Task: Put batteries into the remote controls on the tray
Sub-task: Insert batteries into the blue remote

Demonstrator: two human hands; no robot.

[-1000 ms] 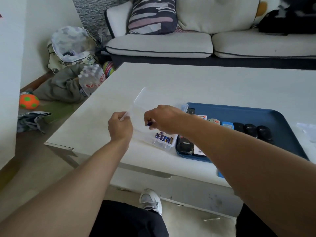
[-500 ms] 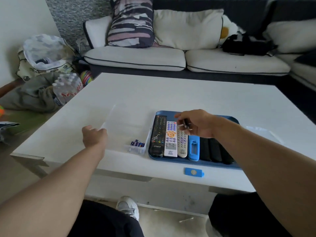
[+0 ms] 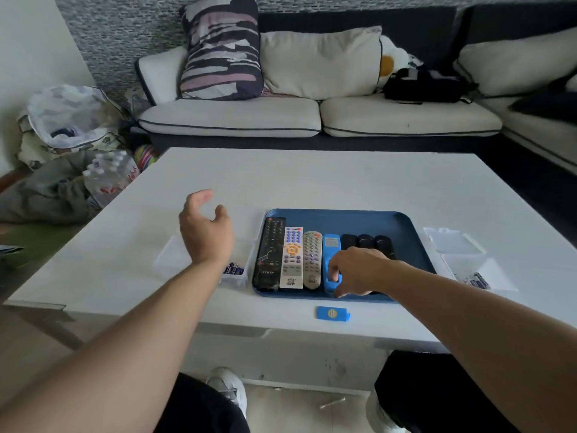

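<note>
Blue remote (image 3: 331, 245): lies face down on the blue tray (image 3: 406, 245), fourth in the row from the left, its battery bay open at the near end.
Right hand (image 3: 356, 270): fingers curled down into that open bay; a battery between them cannot be made out, so whether they pinch one or only press is not clear.
Left hand (image 3: 204, 232): hovers above the table (image 3: 312, 182) left of the tray, fingers loosely spread and holding nothing.
Blue battery cover (image 3: 332, 313): off the remote, lying on the table just in front of the tray's near rim.
Other remotes: a black remote (image 3: 270, 251), a white remote with an orange pad (image 3: 292, 257) and a grey remote (image 3: 312, 259) lie face up to the left of the blue one; three dark remotes (image 3: 367, 242) sit to its right, partly hidden by the right hand.
Batteries (image 3: 233, 269): a few in a clear plastic box (image 3: 235, 278) just left of the tray, under the left wrist; more lie in another clear box (image 3: 462, 254) on the right.
Step in hand: most likely seating a battery in the blue remote.
Next move: likely pressing the cell flat against the spring with its poles the right way, fetching a second from the left box if the bay wants one, then sliding the cover back on.
</note>
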